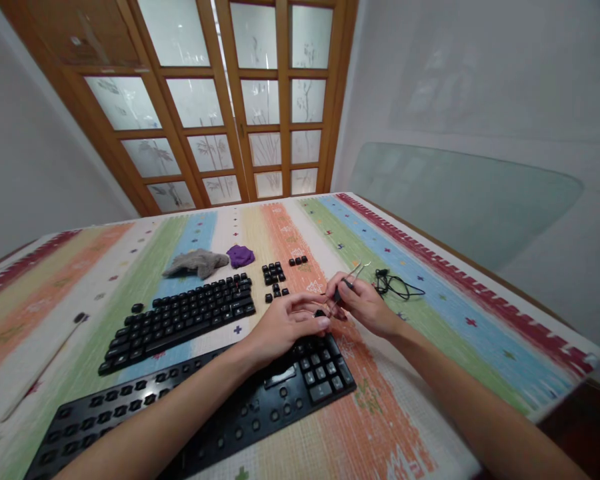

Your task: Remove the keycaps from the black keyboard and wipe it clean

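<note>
My left hand (290, 328) is closed on a small black keycap (320, 313), pinched between thumb and fingers. In my right hand (373, 308) is a wire keycap puller (344, 288) with a dark middle and thin metal prongs. One end of it points at the keycap; the other prongs stick up past the fingers. Below both hands lies a black keyboard (260, 417). Its number pad (325, 373) still carries keycaps, while the rest that shows is bare switches. My left forearm hides part of the keyboard.
Removed keycaps (190, 313) lie in keyboard order behind the keyboard, with smaller groups (273, 273) to their right. A grey cloth (197, 262), a purple cloth (240, 255), a coiled black cable (397, 287) and a long thin brush (45, 367) rest on the striped tablecloth (430, 400).
</note>
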Demonstrator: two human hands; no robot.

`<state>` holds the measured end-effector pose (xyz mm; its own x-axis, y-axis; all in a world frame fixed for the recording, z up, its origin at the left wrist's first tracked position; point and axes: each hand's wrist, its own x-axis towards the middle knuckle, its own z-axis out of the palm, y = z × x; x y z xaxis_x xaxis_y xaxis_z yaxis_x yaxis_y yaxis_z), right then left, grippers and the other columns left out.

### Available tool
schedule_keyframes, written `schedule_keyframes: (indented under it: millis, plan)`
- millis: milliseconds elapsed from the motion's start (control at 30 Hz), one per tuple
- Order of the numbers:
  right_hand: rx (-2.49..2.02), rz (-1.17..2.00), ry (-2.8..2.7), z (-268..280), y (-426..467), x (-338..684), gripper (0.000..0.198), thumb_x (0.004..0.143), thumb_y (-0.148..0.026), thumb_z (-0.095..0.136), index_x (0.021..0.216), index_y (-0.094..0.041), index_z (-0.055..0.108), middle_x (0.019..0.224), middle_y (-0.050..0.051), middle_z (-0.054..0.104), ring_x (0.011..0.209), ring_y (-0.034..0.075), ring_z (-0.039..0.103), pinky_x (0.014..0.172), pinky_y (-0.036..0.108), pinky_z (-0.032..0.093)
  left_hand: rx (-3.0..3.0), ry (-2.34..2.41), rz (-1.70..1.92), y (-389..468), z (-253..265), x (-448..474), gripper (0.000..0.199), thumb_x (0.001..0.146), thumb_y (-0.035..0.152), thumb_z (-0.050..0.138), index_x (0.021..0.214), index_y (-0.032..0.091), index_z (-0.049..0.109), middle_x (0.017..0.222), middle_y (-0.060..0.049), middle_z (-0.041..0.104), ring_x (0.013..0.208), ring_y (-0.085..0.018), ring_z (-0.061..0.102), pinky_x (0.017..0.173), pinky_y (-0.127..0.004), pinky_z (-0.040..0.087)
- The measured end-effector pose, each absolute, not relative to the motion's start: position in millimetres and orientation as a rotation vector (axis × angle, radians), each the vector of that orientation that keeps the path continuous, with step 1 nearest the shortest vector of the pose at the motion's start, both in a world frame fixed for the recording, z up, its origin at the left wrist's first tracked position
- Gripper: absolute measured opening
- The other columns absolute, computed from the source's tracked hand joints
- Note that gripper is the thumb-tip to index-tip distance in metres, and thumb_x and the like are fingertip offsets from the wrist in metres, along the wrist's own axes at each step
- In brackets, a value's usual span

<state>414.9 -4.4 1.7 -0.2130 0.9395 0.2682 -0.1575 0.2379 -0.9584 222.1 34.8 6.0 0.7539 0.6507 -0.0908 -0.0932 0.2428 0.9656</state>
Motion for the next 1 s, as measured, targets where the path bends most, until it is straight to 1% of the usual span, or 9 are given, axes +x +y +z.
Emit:
schedule_keyframes:
  millis: [100,200,300,533,600,700,800,900,1000]
  plan:
    - [-0.772,1.208,-1.392,4.8,-6.3,415.0,0.039,0.09,-0.056,0.06,0.089,-0.016,0.058,0.067,0.0,0.058,0.056,0.011,0.052,0.051,0.024,0.039,1.196,0.554,0.573,36.4,7.5,224.2,0.046,0.058,0.038,0.091,0.093,0.015,0.073,0.093,-0.006,0.075,0.076,-0.014,0.068,0.084,-0.03,0.052]
    - [-0.74,1.195,-1.402,7.4,-8.3,415.0,0.037,0.091,-0.054,0.06,0.089,-0.016,0.059,0.068,0.001,0.058,0.058,0.011,0.053,0.053,0.024,0.04,1.197,0.552,0.556,37.2,8.1,226.1,0.05,0.054,0.043,0.092,0.091,0.014,0.077,0.089,-0.007,0.076,0.076,-0.016,0.068,0.082,-0.031,0.052]
    - [-0.721,1.186,-1.401,7.9,-8.9,415.8,0.037,0.092,-0.053,0.06,0.089,-0.016,0.06,0.07,0.001,0.059,0.06,0.011,0.053,0.054,0.024,0.041,1.21,0.58,0.544,38.6,6.8,227.1,0.055,0.052,0.047,0.092,0.093,0.013,0.078,0.083,-0.008,0.076,0.074,-0.017,0.067,0.08,-0.031,0.052]
    - [-0.737,1.23,-1.236,8.4,-7.7,418.3,0.035,0.089,-0.054,0.062,0.087,-0.019,0.059,0.07,0.0,0.056,0.057,0.011,0.049,0.05,0.024,0.035,1.341,0.609,0.529,48.5,0.3,226.6,0.07,0.052,0.054,0.09,0.107,0.013,0.075,0.087,-0.008,0.074,0.078,-0.02,0.066,0.077,-0.034,0.052]
    - [-0.754,1.225,-1.161,11.4,-7.5,419.2,0.036,0.087,-0.056,0.063,0.086,-0.021,0.057,0.069,-0.001,0.055,0.054,0.011,0.046,0.049,0.024,0.033,1.406,0.621,0.53,53.5,-0.4,227.2,0.066,0.054,0.054,0.089,0.106,0.014,0.075,0.085,-0.008,0.073,0.077,-0.02,0.066,0.074,-0.033,0.051]
    - [-0.795,1.192,-1.054,17.8,-6.8,420.9,0.038,0.083,-0.06,0.065,0.084,-0.023,0.054,0.066,-0.002,0.052,0.05,0.012,0.04,0.046,0.025,0.03,1.51,0.651,0.588,63.6,0.9,228.7,0.053,0.058,0.051,0.087,0.094,0.014,0.077,0.085,-0.008,0.072,0.074,-0.018,0.064,0.07,-0.031,0.051]
    - [-0.794,1.169,-0.98,23.6,-5.6,422.4,0.039,0.08,-0.059,0.068,0.082,-0.024,0.052,0.063,-0.003,0.05,0.048,0.011,0.037,0.045,0.024,0.027,1.638,0.639,0.668,77.5,3.5,231.0,0.037,0.063,0.042,0.085,0.086,0.015,0.077,0.09,-0.008,0.072,0.079,-0.018,0.065,0.075,-0.033,0.052]
    - [-0.752,1.186,-0.911,26.0,-4.0,424.0,0.036,0.079,-0.056,0.07,0.08,-0.024,0.053,0.062,-0.003,0.049,0.048,0.01,0.035,0.045,0.023,0.026,1.802,0.579,0.692,94.0,4.6,236.0,0.029,0.071,0.036,0.079,0.091,0.015,0.076,0.094,-0.009,0.072,0.083,-0.019,0.067,0.077,-0.034,0.054]
    - [-0.713,1.212,-0.857,26.0,-2.9,426.4,0.034,0.079,-0.053,0.072,0.08,-0.023,0.055,0.063,-0.003,0.05,0.048,0.01,0.035,0.046,0.023,0.025,2.039,0.557,0.702,110.7,2.3,246.1,0.023,0.075,0.03,0.076,0.093,0.015,0.076,0.089,-0.008,0.073,0.079,-0.019,0.066,0.075,-0.033,0.054]
